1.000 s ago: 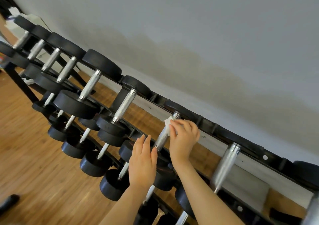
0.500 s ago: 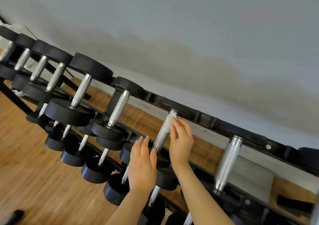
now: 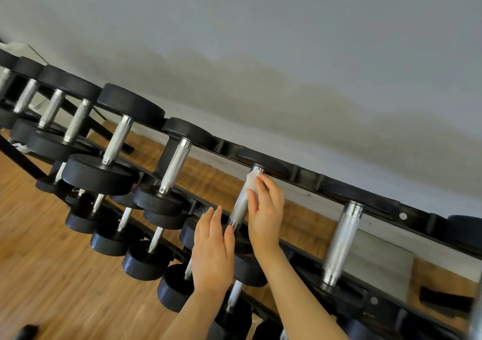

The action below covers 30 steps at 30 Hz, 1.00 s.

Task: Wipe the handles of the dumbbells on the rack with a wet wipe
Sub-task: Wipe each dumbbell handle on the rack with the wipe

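The right hand (image 3: 266, 214) presses a white wet wipe (image 3: 252, 181) against the upper end of a knurled silver handle (image 3: 241, 205) on the rack's top row; the fingers lie fairly straight along the bar with the wipe caught under their tips, though whether the thumb curls round the far side is hidden. Just above the grip the handle meets its rear black head (image 3: 263, 160), which sits against the black rack rail (image 3: 386, 204), so the wipe is almost at the end of the bar. Below the grip the handle runs bare down to its front head, which is mostly covered by the left hand (image 3: 212, 256). That hand is flat, fingers together and straight, and holds nothing; whether it touches the head beneath is unclear. Both forearms rise from the lower edge of the view, the right one crossing over the lower tier.

To the left of the grip stands a neighbouring dumbbell handle (image 3: 175, 164), well apart, with larger dumbbells further along. To the right another thick handle (image 3: 341, 243) stands with a clear gap between. Under the hands a lower row of small dumbbells (image 3: 109, 241) crowds close together. Behind the rack is a grey wall (image 3: 287, 52); wooden floor (image 3: 52, 274) shows between and below the bars.
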Each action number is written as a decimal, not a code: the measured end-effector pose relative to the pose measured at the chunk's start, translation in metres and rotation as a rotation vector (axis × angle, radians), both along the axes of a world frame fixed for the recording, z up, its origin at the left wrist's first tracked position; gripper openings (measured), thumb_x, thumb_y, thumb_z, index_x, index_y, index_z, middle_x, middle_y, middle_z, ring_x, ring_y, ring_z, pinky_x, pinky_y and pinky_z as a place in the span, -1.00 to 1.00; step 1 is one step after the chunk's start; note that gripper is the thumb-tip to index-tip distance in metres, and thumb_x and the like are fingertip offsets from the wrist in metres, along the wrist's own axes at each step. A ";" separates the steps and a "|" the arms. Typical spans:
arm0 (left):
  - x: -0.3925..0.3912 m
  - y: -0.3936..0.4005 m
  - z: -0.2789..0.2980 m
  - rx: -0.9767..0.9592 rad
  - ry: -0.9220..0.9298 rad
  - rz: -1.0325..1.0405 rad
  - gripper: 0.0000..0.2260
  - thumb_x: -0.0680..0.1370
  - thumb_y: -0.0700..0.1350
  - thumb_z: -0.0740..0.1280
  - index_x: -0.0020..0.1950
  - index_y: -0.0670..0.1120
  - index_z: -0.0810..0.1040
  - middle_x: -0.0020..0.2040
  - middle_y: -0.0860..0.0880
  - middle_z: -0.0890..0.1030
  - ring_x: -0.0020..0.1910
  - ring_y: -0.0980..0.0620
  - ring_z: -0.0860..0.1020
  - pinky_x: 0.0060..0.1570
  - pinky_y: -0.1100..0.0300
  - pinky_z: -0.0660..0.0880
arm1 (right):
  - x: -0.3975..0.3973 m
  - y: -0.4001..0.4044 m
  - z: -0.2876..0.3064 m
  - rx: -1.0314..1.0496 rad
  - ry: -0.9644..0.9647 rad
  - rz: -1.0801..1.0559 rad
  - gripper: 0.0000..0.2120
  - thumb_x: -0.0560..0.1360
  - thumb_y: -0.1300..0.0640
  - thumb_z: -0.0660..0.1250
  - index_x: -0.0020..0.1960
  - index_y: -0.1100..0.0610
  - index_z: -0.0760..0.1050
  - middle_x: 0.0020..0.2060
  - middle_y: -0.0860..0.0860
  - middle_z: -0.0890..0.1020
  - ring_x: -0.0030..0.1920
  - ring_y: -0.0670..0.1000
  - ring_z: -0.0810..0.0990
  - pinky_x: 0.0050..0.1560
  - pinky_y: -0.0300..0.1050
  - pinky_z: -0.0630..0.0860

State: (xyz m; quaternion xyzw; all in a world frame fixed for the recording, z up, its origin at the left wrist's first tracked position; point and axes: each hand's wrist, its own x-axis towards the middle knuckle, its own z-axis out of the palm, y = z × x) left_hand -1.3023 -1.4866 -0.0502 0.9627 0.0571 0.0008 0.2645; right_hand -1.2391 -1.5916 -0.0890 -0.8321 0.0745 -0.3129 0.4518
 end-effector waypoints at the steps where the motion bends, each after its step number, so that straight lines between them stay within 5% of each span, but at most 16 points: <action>1: 0.000 0.000 0.000 -0.003 0.001 -0.003 -0.36 0.57 0.23 -0.12 0.56 -0.04 0.24 0.54 -0.05 0.28 0.54 0.00 0.17 0.47 0.07 0.18 | 0.001 0.001 0.000 0.005 0.000 -0.001 -0.68 0.57 0.15 0.25 0.26 0.27 0.52 0.19 0.14 0.56 0.21 0.04 0.50 0.16 -0.19 0.49; 10: 0.000 0.000 0.001 -0.037 0.007 0.014 -0.43 0.59 0.16 -0.03 0.57 -0.03 0.22 0.54 -0.03 0.28 0.54 0.04 0.17 0.45 0.05 0.24 | -0.009 0.006 -0.001 0.131 0.039 0.001 -0.69 0.57 0.20 0.31 0.28 0.26 0.50 0.22 0.14 0.53 0.24 -0.04 0.48 0.17 -0.18 0.51; 21: 0.001 0.001 -0.002 -0.032 -0.025 0.014 -0.49 0.62 0.10 0.03 0.56 -0.03 0.24 0.51 -0.03 0.32 0.50 0.04 0.23 0.38 0.15 0.22 | -0.010 0.008 0.004 0.263 0.070 -0.030 -0.70 0.56 0.25 0.33 0.28 0.27 0.52 0.21 0.11 0.51 0.21 -0.22 0.42 0.16 -0.48 0.39; 30: 0.003 0.004 -0.003 -0.031 -0.025 0.011 -0.48 0.63 0.12 0.00 0.56 -0.03 0.22 0.51 -0.03 0.32 0.50 0.03 0.24 0.41 0.09 0.26 | 0.002 0.006 0.013 0.369 0.125 -0.049 -0.69 0.54 0.18 0.37 0.25 0.24 0.55 0.22 0.07 0.51 0.17 -0.08 0.53 0.07 -0.41 0.50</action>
